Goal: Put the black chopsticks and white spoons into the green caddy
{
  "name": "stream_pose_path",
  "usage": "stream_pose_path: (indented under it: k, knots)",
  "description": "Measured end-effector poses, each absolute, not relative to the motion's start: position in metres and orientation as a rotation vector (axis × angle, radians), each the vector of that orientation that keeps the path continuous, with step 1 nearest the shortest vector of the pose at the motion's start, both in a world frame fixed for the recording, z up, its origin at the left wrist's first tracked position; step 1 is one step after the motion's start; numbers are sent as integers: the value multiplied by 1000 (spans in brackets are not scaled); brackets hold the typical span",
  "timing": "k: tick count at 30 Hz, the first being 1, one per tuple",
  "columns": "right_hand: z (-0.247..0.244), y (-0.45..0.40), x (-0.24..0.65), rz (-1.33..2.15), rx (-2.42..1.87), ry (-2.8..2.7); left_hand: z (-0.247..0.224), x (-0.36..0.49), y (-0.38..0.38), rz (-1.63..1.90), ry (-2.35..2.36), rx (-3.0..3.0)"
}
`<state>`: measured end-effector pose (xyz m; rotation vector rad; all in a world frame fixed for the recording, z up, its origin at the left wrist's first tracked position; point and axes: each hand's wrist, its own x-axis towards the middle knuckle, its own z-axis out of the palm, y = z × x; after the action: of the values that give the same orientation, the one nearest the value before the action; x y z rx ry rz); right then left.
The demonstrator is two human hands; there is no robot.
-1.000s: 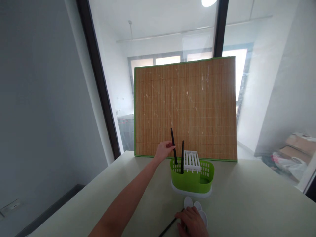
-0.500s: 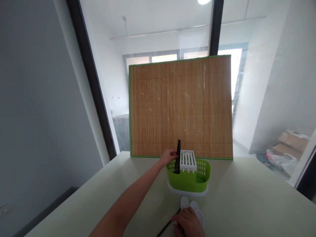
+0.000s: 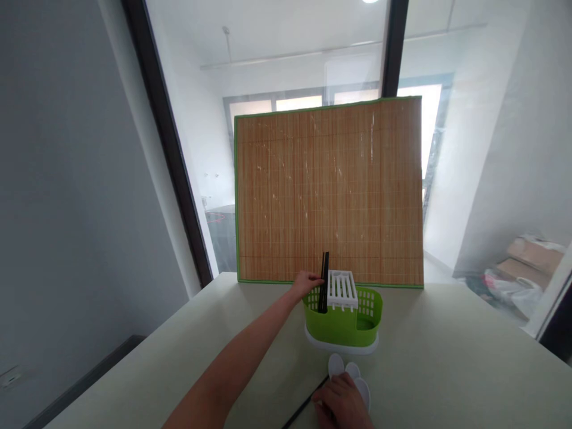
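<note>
My left hand (image 3: 309, 283) reaches forward with its fingers closed on black chopsticks (image 3: 325, 280). They stand almost upright in the left compartment of a green basket (image 3: 333, 328), which has a white base. Beside them on the basket sits a white slotted holder (image 3: 342, 288). Near the front of the table, my right hand (image 3: 342, 402) is curled over several white spoons (image 3: 363, 391), whose rounded ends stick out past it. Another black stick (image 3: 304, 408) lies slanting on the table by its fingers. What the right fingers grip underneath is hidden.
The basket stands on a pale table (image 3: 429, 357). Behind it, a bamboo mat (image 3: 328, 196) with green edging leans upright against a glass partition with dark frames (image 3: 172, 143). Cardboard boxes (image 3: 531, 262) and plastic bags lie beyond the glass at right.
The chopsticks at my left hand now stand slightly straighter, with a narrow gap between their tops. My right hand has barely moved; the whole view has shifted slightly.
</note>
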<state>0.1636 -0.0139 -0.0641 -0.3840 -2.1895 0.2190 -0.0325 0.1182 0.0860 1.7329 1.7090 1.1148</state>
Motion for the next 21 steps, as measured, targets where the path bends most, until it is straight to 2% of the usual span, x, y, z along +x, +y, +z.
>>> stream_pose_path:
  k: [14, 17, 21]
  knots:
    - [-60, -16, 164, 230, -379, -2196, 95, -32, 100, 1159, 1857, 1768]
    - [-59, -16, 165, 244, -393, -2205, 92, -37, 69, 1272, 1951, 1772]
    - [-56, -17, 167, 261, -417, -2204, 64, -40, -6, 1310, 2035, 1844]
